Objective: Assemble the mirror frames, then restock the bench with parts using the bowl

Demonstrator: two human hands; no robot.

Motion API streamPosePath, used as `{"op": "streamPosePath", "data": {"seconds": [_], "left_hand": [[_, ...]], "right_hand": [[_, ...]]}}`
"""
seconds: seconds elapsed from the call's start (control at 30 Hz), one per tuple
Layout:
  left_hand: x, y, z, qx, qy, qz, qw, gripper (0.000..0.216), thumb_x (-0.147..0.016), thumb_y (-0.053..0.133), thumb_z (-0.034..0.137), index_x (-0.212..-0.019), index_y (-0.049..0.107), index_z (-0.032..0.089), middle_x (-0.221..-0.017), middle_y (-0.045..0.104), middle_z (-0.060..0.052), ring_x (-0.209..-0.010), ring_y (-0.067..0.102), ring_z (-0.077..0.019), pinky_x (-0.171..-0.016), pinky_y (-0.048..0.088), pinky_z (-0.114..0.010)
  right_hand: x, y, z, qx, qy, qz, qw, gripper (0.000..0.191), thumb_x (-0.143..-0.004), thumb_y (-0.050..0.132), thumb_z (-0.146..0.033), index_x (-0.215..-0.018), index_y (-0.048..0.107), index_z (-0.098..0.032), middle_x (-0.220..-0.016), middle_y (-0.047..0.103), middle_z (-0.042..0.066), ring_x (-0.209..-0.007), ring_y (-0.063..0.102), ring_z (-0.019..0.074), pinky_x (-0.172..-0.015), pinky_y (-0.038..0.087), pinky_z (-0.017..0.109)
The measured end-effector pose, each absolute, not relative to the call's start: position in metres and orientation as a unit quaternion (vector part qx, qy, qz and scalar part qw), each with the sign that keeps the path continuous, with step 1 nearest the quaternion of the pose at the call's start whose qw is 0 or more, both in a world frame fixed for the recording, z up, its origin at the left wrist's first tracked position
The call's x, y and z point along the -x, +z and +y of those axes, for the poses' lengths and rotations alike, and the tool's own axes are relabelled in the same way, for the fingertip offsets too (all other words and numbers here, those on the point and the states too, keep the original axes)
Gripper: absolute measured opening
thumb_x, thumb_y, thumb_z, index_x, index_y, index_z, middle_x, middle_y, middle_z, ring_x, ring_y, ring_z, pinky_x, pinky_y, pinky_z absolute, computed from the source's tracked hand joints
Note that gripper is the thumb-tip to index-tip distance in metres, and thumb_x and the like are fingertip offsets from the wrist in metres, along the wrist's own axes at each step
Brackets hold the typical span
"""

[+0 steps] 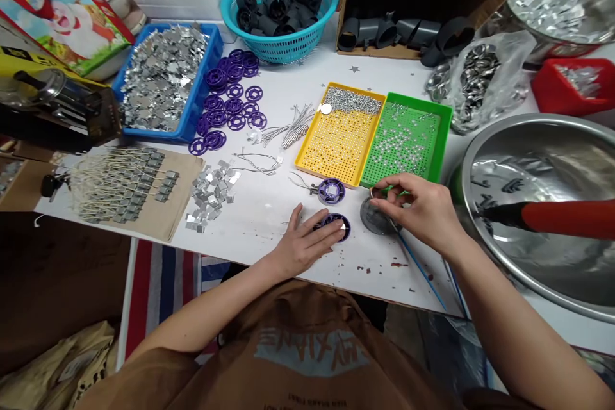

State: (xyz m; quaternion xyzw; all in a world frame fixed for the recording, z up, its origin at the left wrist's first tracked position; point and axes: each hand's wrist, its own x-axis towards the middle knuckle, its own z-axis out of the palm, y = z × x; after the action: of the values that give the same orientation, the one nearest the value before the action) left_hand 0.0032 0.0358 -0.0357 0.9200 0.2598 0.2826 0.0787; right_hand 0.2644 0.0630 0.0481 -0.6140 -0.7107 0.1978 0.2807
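My left hand (307, 243) lies with its fingers stretched out over a purple plastic ring (346, 229) on the white table, covering most of it. A small pale piece shows inside the ring by my fingertips. Just beyond sits a second purple ring (331, 191) with a square piece in it and wires at its side. My right hand (418, 208) is closed in a pinch above a dark round dish (377, 216); what its fingertips hold is too small to name. A thin blue stick (420, 269) slants from the dish toward the table's front edge.
Yellow (307, 170) and green (444, 134) trays of small metal parts stand beyond my hands. Purple rings (235, 106), metal squares (211, 195) and a blue tray (202, 86) are leftward. A steel bowl (480, 141) and red-handled tool (567, 219) crowd the right.
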Motion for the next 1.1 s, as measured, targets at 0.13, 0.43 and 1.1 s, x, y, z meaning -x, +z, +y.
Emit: {"op": "streamPosePath", "data": {"seconds": [0.13,0.43,1.1], "left_hand": [[-0.009,-0.042,0.035,-0.900,0.328,0.273,0.094,0.041,-0.089,0.061,0.020,-0.129,0.055,0.025,-0.123,0.067,-0.004,-0.133,0.043,-0.0240,-0.118,0.017,-0.055],[-0.012,-0.046,0.038,-0.880,0.378,0.271,0.100,0.035,-0.091,0.056,0.015,-0.123,0.060,0.028,-0.115,0.071,0.000,-0.124,0.050,-0.0179,-0.117,0.024,-0.052],[-0.015,-0.042,0.036,-0.887,0.353,0.291,0.058,0.035,-0.089,0.055,0.012,-0.120,0.062,0.025,-0.115,0.071,-0.001,-0.128,0.045,-0.0226,-0.117,0.019,-0.055]], "right_hand": [[-0.257,0.051,0.067,0.575,0.232,-0.728,0.292,0.020,-0.079,0.069,-0.036,-0.092,0.066,-0.022,-0.081,0.065,0.002,-0.061,0.059,0.0118,-0.056,0.051,0.026],[-0.251,0.049,0.073,0.554,0.261,-0.739,0.281,0.014,-0.082,0.064,-0.028,-0.095,0.063,-0.025,-0.093,0.067,0.003,-0.070,0.064,0.0143,-0.064,0.056,0.030],[-0.260,0.052,0.061,0.530,0.248,-0.751,0.306,0.017,-0.084,0.064,-0.023,-0.100,0.062,-0.025,-0.098,0.067,0.004,-0.076,0.064,0.0140,-0.068,0.057,0.029]]}}
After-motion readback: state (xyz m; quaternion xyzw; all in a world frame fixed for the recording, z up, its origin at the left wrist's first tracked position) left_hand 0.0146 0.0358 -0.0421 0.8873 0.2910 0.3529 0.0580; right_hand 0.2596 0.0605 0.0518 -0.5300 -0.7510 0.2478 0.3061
